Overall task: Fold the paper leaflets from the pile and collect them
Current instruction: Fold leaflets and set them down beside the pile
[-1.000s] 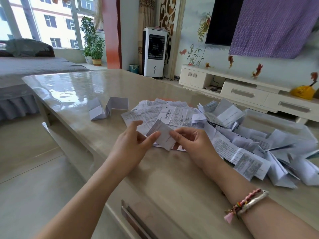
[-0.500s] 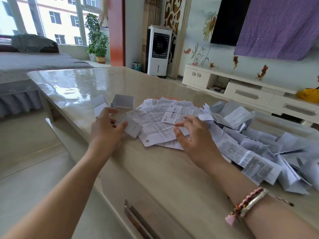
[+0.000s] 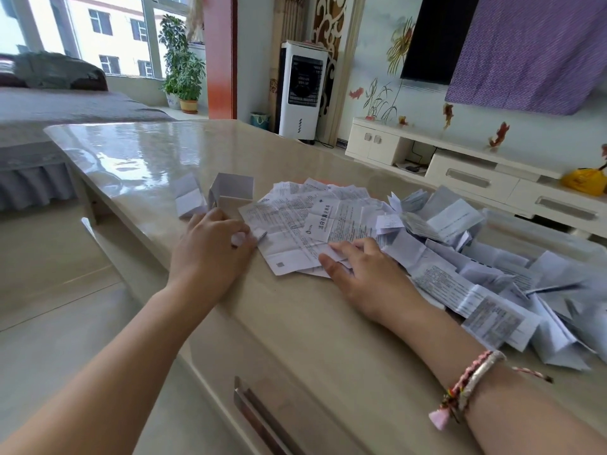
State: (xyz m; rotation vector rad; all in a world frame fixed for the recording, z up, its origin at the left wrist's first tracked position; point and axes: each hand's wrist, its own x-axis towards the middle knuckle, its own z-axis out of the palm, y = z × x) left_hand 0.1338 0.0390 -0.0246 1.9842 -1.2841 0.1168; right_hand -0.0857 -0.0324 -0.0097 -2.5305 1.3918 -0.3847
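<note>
left hand curled round a small folded leaflet near table front edge | right hand flat, fingers relaxed, on leaflet pile mid-table | folded ones just behind left hand

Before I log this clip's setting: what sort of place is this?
Most likely a home living room: a low white TV cabinet under a wall-mounted screen, a standing air cooler, and potted plants by the window.
</note>
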